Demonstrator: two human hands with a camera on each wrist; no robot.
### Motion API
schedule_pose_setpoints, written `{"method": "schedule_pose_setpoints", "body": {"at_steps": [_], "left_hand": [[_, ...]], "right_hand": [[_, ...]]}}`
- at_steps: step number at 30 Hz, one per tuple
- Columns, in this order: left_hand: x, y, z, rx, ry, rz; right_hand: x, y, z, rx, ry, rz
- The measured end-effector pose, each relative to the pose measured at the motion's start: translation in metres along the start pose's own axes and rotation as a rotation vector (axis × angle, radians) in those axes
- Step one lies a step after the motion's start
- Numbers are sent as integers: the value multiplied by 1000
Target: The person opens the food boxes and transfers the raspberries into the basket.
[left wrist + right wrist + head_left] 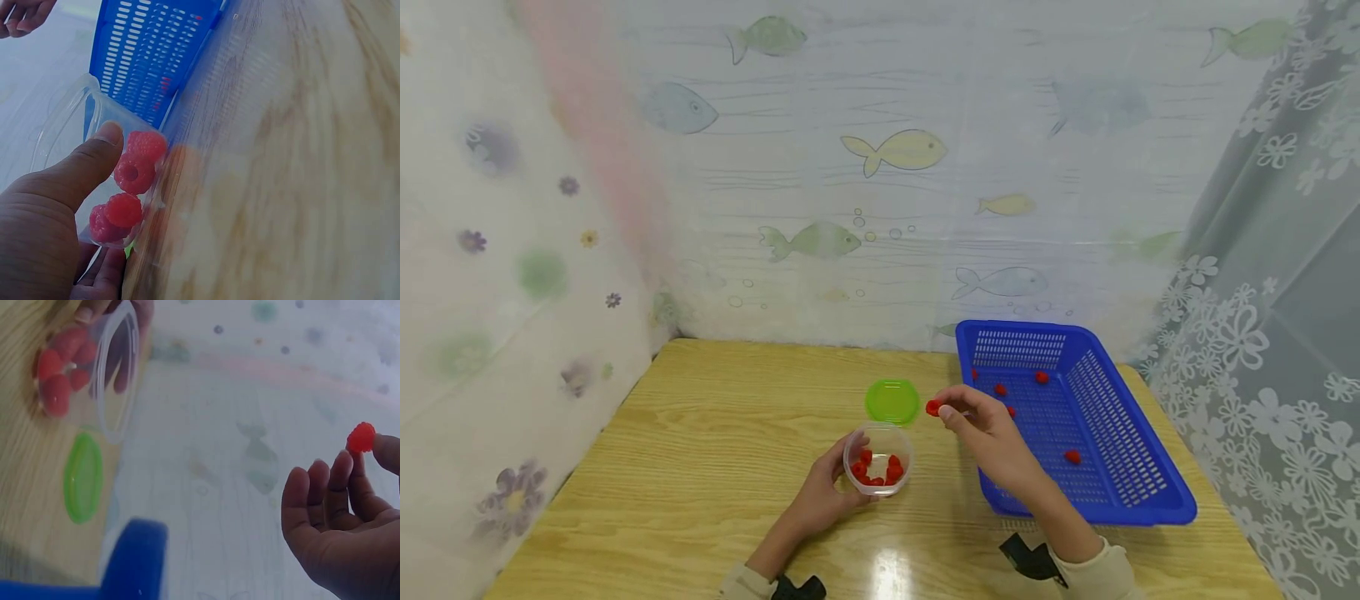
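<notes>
A clear plastic tub [880, 429] with several raspberries [860, 471] in it stands on the table, and my left hand [827, 496] grips its side. In the left wrist view the thumb [94, 159] presses on the tub's wall. Between thumb and index finger my right hand [996, 442] pinches a single raspberry [361, 437]. It is raised above the table, between the tub and the blue basket [1138, 408]. The other fingers of that hand are loosely bent, touching nothing.
Several raspberries [1072, 457] lie spread over the bottom of the blue basket at the right. A green lid [892, 402] lies on the wooden table [722, 425] just behind the tub. A curtain printed with fish [910, 150] hangs behind the table.
</notes>
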State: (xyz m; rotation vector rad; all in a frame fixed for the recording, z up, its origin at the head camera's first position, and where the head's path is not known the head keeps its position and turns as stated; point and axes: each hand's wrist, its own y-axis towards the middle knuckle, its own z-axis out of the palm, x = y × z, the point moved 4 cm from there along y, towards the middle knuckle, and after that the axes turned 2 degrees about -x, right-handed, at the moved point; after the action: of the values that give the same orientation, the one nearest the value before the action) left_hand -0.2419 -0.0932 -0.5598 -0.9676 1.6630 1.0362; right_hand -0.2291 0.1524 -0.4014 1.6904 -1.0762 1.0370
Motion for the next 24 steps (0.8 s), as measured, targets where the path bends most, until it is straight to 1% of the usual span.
{"method": "schedule_pose_setpoints", "body": {"at_steps": [10,14,20,24], "left_hand": [[0,0,0,-4,14,6],[0,-1,0,-4,8,-3],[0,0,0,-3,1,-16],[0,0,0,-5,6,-18]], "right_hand": [[9,8,-38,-29,-14,-31],[10,12,-53,-51,-19,-70],[5,20,-72,-63,-7,-106],[-3,24,-84,-91,-13,-94]]}}
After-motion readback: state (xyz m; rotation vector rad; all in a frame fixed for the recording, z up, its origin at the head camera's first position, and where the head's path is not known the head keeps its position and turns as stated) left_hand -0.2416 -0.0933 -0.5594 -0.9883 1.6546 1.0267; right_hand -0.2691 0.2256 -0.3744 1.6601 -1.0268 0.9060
